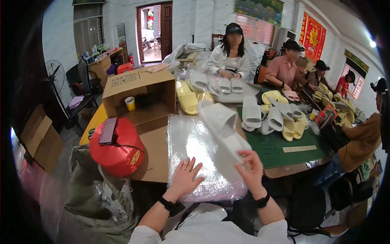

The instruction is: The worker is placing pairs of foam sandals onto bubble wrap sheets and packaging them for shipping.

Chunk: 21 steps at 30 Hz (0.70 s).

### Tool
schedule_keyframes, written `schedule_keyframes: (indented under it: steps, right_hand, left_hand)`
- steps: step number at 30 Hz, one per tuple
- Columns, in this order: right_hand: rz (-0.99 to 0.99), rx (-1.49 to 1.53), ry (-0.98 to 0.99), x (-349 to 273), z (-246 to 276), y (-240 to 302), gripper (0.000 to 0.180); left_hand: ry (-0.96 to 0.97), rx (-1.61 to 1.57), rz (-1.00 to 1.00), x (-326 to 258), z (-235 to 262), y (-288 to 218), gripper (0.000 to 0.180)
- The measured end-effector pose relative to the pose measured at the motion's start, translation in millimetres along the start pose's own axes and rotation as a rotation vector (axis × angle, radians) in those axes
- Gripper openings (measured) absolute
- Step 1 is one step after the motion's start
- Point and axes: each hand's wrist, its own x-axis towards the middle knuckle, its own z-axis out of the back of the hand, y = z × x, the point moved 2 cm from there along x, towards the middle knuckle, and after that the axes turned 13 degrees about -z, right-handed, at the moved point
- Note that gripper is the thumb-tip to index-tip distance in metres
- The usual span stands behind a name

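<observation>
Ok, L hand [185,179] flat on plastic [189,138], R hand [252,171] curled nr slipper [228,133].

cardboard box [140,87]: dark printed characters, symbols | red wall poster [313,37]: gold characters

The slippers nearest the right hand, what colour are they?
Those slippers are plain off-white; the head view shows it best.

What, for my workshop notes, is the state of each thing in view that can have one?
Left hand: open, palm down
Right hand: fingers bent
Clear plastic sheets: flat, stacked
White slipper: slanted
Cardboard box: open toward the person
Cup: upright
Door: open
Light: lit
Fan: cannot tell if running
</observation>
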Motion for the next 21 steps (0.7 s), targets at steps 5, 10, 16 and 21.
schedule_keyframes:
  steps: [5, 10, 16, 21]
  right_hand:
    - [0.148, -0.533, 0.137, -21, -37, -20, 0.026]
    - [0.083, -0.61, 0.241, -9, -30, -64, 0.022]
    - [-0.012, -0.632, 0.045, 50, -6, -90, 0.027]
    - [0.047, -0.903, 0.2, 76, -17, -119, 0.022]
  left_hand:
    - [0.037, -0.016, 0.016, 3, -1, -1, 0.064]
    - [0.047, 0.005, 0.021, 2, -3, 2, 0.065]
    - [0.054, 0.014, 0.008, 0, -2, 2, 0.065]
    - [0.143, -0.004, 0.043, 4, 6, -3, 0.067]
